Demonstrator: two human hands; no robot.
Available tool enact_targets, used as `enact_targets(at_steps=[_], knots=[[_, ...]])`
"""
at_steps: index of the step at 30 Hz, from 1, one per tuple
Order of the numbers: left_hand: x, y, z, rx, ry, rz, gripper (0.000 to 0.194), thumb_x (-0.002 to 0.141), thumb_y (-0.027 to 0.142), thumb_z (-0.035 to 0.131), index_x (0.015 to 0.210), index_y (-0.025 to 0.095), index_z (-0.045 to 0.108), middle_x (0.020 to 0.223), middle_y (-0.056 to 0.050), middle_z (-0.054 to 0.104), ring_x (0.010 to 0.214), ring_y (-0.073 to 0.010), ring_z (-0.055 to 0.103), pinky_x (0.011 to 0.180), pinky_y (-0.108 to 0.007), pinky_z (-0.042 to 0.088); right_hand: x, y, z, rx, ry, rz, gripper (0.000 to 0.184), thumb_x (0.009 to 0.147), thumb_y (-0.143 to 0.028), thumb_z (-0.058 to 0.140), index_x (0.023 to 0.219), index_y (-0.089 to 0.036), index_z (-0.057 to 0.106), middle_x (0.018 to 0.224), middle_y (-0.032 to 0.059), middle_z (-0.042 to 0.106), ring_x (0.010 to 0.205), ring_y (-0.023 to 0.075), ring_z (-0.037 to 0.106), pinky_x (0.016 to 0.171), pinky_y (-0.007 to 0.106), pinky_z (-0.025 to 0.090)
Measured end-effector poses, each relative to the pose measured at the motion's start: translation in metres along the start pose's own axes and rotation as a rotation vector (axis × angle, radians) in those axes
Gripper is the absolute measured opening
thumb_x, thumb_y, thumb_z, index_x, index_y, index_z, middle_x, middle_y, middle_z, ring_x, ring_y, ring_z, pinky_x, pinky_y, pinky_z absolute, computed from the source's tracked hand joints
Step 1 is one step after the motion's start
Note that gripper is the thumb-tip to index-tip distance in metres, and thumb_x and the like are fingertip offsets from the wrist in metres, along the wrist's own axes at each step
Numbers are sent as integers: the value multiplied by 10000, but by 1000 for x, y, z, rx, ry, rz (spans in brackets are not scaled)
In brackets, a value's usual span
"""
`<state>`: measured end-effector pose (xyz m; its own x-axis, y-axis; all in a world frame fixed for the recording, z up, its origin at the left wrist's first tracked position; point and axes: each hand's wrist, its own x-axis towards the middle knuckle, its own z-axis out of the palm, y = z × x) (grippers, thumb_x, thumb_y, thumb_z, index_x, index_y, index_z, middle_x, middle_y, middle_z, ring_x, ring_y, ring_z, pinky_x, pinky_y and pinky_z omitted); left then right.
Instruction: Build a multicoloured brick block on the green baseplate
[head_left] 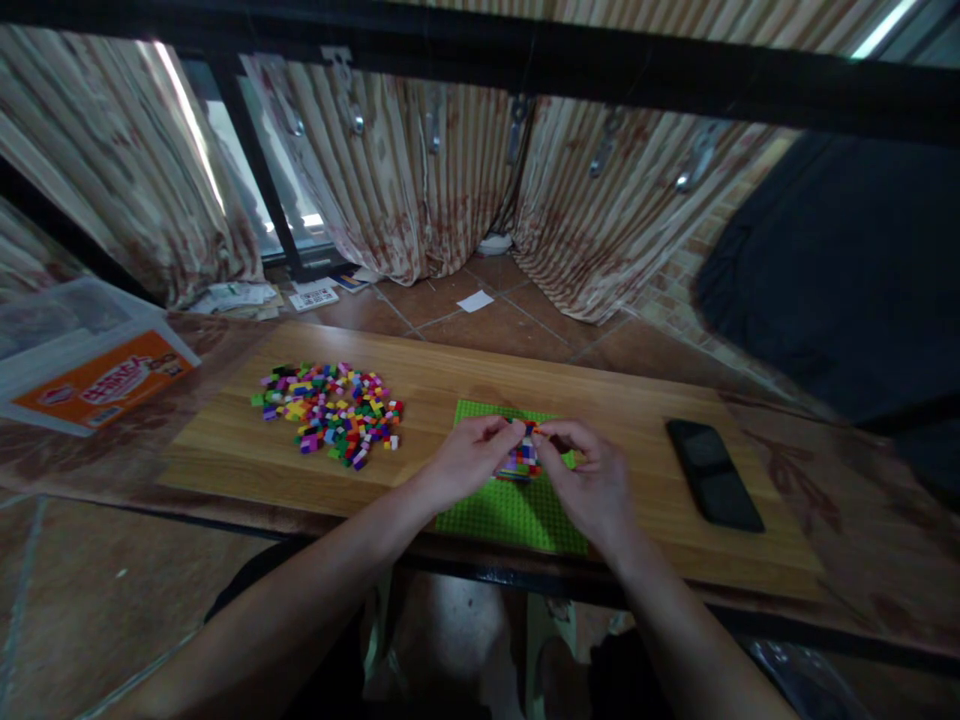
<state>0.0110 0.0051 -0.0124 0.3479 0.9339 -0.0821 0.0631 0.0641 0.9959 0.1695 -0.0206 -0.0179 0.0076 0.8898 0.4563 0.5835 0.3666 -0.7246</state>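
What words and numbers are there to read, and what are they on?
Nothing can be read for sure.
Orange label on the clear plastic box: big pale lettering, too blurred.
White printed sheet by the curtains: black marks, too small and blurred.
Black smartphone: no text shows on it.

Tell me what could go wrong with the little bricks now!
The left hand and right hand are close together at the small brick build on the green plate, so a clumsy push might knock a piece loose. The loose bricks lie spread on the wooden board, so a careless sweep could scatter some. The phone lies there too, and might get bumped.
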Motion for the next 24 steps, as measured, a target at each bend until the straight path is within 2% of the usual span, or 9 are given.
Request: enact_targets(at_steps=[4, 7, 11, 15, 21, 24], knots=[[-1, 3, -1, -72, -45, -15, 314, 780, 441, 652, 752, 129, 642, 662, 24, 540, 606, -87, 437, 575, -226, 319, 0, 2, 0, -63, -61, -119, 94, 880, -230, 577, 893, -220, 670, 850, 28, 700, 777, 158, 655, 725, 305, 524], [-3, 5, 0, -155, -67, -90, 302, 774, 429, 670, 774, 129, 642, 599, 45, 480, 535, -64, 370, 514, -218, 262, -1, 1, 1, -46, -95, -158, 107, 892, -229, 574, 924, -230, 676, 920, 41, 703, 861, 170, 661, 774, 319, 527], [-3, 7, -2, -314, -125, -186, 300, 761, 422, 691, 813, 133, 631, 555, 71, 403, 461, -37, 274, 452, -218, 156, 0, 3, 0, 54, -119, -104, 125, 871, -258, 625, 977, -245, 689, 948, 31, 699, 843, 157, 656, 768, 313, 534], [-3, 5, -4, -402, -177, -206, 320, 762, 439, 690, 824, 132, 623, 526, 78, 364, 437, -29, 223, 442, -224, 80, 2, 4, -1, 171, -123, -49, 151, 871, -270, 620, 999, -260, 698, 973, 29, 699, 890, 166, 659, 788, 327, 537], [-3, 4, -3, -401, -191, -200, 288, 781, 424, 663, 758, 148, 581, 496, 81, 343, 423, -35, 210, 431, -219, 87, 4, 4, -2, 234, -112, -5, 120, 864, -295, 621, 917, -272, 726, 949, 27, 706, 896, 180, 655, 793, 357, 536], [0, 6, -6, -327, -110, -164, 248, 823, 379, 598, 819, 134, 634, 491, 74, 360, 427, -44, 237, 432, -216, 121, 9, 14, -7, 178, -28, 19, 103, 845, -310, 642, 878, -272, 732, 921, 24, 707, 868, 180, 651, 765, 350, 534]])
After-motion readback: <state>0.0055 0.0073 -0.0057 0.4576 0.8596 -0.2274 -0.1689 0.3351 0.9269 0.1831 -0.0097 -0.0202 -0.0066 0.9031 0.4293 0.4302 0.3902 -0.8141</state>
